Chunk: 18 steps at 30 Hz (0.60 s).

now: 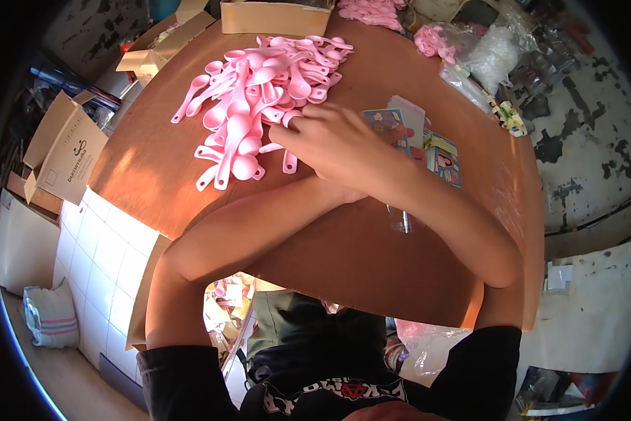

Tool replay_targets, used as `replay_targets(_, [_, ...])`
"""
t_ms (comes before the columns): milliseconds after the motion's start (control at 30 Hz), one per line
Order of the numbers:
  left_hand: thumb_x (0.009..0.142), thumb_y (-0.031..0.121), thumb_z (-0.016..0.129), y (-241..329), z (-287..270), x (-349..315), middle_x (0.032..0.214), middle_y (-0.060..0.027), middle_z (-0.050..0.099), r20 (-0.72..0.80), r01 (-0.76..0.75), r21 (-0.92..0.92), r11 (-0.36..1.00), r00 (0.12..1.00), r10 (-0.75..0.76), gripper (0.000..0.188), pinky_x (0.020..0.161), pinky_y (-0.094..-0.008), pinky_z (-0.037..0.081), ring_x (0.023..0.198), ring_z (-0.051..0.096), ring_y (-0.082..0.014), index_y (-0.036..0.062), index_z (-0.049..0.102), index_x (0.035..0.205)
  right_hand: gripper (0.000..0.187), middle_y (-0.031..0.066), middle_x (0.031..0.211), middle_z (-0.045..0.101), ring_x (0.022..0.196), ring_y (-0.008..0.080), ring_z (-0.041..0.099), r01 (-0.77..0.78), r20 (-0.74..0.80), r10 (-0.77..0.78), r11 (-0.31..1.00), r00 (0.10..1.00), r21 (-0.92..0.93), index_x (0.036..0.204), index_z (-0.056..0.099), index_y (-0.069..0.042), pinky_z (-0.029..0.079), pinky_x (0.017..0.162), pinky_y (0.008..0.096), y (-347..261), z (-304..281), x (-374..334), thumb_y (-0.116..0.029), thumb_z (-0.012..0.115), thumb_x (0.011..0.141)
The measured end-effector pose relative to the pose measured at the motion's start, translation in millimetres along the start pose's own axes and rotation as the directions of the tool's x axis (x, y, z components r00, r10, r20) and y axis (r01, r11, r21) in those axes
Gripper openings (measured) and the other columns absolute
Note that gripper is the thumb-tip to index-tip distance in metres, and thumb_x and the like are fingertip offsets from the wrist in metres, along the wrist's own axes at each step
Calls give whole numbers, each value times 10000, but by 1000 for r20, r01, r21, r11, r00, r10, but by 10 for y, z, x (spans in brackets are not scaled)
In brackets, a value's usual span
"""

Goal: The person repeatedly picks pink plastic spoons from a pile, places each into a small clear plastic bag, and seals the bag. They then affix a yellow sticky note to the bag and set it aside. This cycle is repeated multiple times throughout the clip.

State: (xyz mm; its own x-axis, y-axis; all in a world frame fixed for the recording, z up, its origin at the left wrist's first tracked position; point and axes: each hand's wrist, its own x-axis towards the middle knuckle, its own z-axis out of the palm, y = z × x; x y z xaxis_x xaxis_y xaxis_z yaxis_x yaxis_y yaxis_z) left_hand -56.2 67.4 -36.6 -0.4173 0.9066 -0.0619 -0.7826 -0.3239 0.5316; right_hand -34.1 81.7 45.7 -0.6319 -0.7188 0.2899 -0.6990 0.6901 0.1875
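Note:
A heap of pink plastic spoons with round bowls lies on the brown table. My right hand is at the heap's right edge, its fingers bent and closed on a pink spoon. Its forearm crosses over my left one. My left hand is mostly hidden beneath the right forearm, so its fingers cannot be made out. A piece of clear plastic pokes out below that forearm. Just beyond it are blue printed cards and a whitish clear packet.
An open cardboard box stands at the table's far edge, and others stand to the left. Clear plastic bags and pink items lie at the far right. More printed cards rest right of my forearm.

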Motion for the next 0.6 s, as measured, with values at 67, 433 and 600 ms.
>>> replay_targets(67, [973,377,587,-1,-57,40,1169,-154,630,14,-26,21,999,1000,25,439,916,-457,539,1109,620,-266,113,496,1312,363,122,898,657,777,290,680,-4,-70,5,1000,998,2,1105,593,-24,556,685,399,-9,-223,-205,34,642,750])
replay_targets(433, [998,342,504,245,1,-103,1144,-197,631,-164,-242,0,970,957,238,395,961,-472,534,1062,649,-307,22,503,1228,317,-26,695,529,553,53,482,-427,13,978,80,210,901,975,622,-51,364,517,198,-189,-641,-2048,-328,481,1034])
replay_targets(600, [987,329,530,240,8,-63,1165,-203,616,-167,-293,-13,956,943,287,404,988,-499,516,1112,623,-323,13,490,1235,334,-28,669,487,542,58,443,-370,364,924,-300,115,879,961,646,-43,346,499,230,-254,-288,-2444,-332,491,1027])
